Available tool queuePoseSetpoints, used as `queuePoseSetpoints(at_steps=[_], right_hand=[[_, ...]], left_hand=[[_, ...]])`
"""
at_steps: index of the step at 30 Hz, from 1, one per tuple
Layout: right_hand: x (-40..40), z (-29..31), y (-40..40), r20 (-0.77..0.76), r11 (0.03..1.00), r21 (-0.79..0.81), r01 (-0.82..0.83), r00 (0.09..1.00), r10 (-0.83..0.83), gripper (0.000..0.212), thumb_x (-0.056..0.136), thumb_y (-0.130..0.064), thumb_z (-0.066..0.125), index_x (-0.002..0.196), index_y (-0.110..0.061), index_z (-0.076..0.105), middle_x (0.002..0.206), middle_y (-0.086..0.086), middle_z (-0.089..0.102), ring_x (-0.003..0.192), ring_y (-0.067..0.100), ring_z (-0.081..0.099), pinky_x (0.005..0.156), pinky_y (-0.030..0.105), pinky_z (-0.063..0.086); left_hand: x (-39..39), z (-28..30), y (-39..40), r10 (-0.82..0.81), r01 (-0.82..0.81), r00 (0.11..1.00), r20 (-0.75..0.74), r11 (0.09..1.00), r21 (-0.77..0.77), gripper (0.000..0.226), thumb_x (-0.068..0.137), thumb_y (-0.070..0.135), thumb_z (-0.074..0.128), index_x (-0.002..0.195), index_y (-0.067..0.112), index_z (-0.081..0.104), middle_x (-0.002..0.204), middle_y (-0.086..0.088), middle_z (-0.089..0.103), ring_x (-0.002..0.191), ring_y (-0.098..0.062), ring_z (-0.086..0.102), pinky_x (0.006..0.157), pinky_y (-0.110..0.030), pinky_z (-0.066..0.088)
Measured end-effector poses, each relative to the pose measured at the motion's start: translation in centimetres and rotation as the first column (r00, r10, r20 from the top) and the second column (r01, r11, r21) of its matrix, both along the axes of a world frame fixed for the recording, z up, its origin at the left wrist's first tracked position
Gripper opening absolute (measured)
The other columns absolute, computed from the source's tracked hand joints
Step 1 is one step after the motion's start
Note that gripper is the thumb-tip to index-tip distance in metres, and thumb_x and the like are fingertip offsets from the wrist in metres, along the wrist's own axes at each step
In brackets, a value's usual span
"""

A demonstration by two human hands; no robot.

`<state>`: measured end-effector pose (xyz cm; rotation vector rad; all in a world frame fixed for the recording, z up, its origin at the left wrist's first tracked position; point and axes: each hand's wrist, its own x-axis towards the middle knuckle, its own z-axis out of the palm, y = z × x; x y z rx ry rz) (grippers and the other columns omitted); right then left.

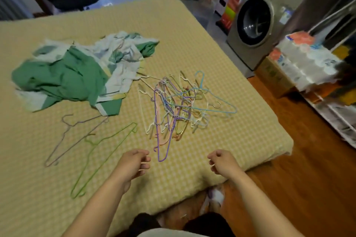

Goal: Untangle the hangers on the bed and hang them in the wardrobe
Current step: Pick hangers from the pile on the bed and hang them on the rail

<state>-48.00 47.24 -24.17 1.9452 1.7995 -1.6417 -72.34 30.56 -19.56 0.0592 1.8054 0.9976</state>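
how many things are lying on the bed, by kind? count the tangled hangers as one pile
Loose hangers: 2, a grey one and a green one
Tangled hanger pile: 1, too knotted to count singly
Crumpled green and white cloth: 1
Total: 4 on the bed

hangers [179, 106]: thin coated wire | bed [192, 34]: matt textured cloth | floor [308, 169]: glossy wood

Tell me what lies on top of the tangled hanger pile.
A light blue hanger lies across the top of the tangled hanger pile. Beneath it purple, pink, white and gold hangers interlock; how many are buried cannot be seen.
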Motion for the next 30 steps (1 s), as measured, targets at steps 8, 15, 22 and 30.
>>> queuePoseSetpoints(at_steps=[8,15,22,30], right_hand=[[-1.1,-7.5,18.9,0.304,0.953,0.190,-0.234,0.937,0.170,0.047,0.088,-0.015,0.058,0.133,-0.007,0.053,0.131,0.023,0.052,0.115,0.040,0.056,0.098,0.040,0.045],[-1.5,-14.1,33.4,0.460,0.947,0.169,-0.273,0.871,0.169,0.077,0.086,-0.017,0.067,0.149,-0.008,0.025,0.143,0.022,0.044,0.131,0.045,0.040,0.100,0.048,0.041],[-0.9,-13.4,33.5,0.188,0.929,0.054,-0.367,0.917,0.351,0.041,0.074,-0.037,0.053,0.096,-0.007,0.072,0.098,0.017,0.071,0.095,0.035,0.063,0.068,0.032,0.041],[1.0,-6.7,31.7,-0.077,0.734,0.335,-0.590,0.760,0.646,0.041,0.092,-0.042,0.036,0.100,-0.021,0.071,0.100,0.004,0.066,0.097,0.026,0.061,0.088,0.042,0.046]], left_hand=[[3.1,-3.4,4.9,0.224,-0.222,0.975,-0.010,0.958,-0.181,0.020,0.100,0.012,0.049,0.110,0.004,0.065,0.086,-0.009,0.068,0.069,-0.022,0.061,0.061,-0.028,0.048],[8.0,-6.3,11.5,0.321,-0.310,0.947,-0.004,0.909,-0.280,0.022,0.099,0.008,0.046,0.110,0.006,0.064,0.084,-0.008,0.066,0.069,-0.021,0.060,0.057,-0.026,0.048],[12.6,-5.1,16.3,0.335,-0.311,0.941,0.050,0.913,-0.262,0.020,0.099,0.010,0.047,0.111,0.005,0.063,0.084,-0.006,0.066,0.072,-0.022,0.059,0.062,-0.026,0.045],[12.9,-2.9,20.1,0.250,-0.238,0.968,0.026,0.944,-0.230,0.020,0.099,0.011,0.048,0.112,0.005,0.063,0.083,-0.006,0.068,0.071,-0.023,0.060,0.063,-0.029,0.047]])
